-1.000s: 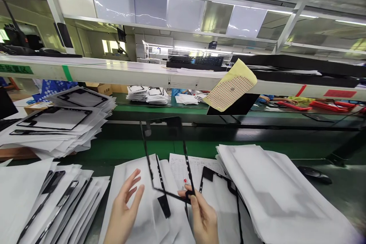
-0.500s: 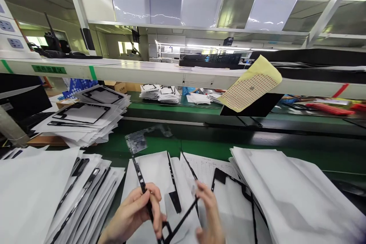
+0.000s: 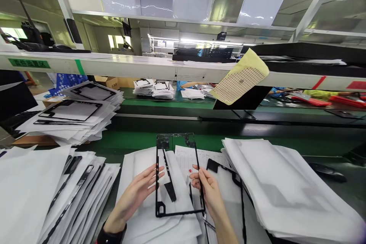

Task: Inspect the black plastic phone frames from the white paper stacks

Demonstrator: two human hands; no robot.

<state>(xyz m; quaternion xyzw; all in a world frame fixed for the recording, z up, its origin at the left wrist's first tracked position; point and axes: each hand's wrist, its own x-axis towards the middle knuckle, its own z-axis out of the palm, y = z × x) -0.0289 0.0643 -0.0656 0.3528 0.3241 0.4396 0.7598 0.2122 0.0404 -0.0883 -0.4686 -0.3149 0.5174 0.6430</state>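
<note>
A thin black rectangular frame (image 3: 157,194) stands raised between my hands, its inside see-through. My right hand (image 3: 210,188) pinches its right bar. Along the left bar, my left hand (image 3: 140,187) has its fingers stretched out and apart, touching or just behind the bar. A small red spot (image 3: 190,170) shows near my right fingertips; its kind is unclear. Through the frame I see a narrow black strip (image 3: 170,190) lying on white sheets (image 3: 137,217). Another black frame (image 3: 243,213) lies on paper right of my right hand.
Stacked white sheets with black frames between them (image 3: 80,194) stand at left. A thick pile of white sheets (image 3: 274,183) lies at right, beside a dark computer mouse (image 3: 327,172). Ahead runs a white shelf beam (image 3: 128,66) with a hanging yellow card (image 3: 241,78). Co-workers' arms (image 3: 194,84) show beyond.
The frame has turned from a slanted, edge-on pose to face me squarely. My left fingers have spread from their grip on its bar, and my right hand has closed on the right bar.
</note>
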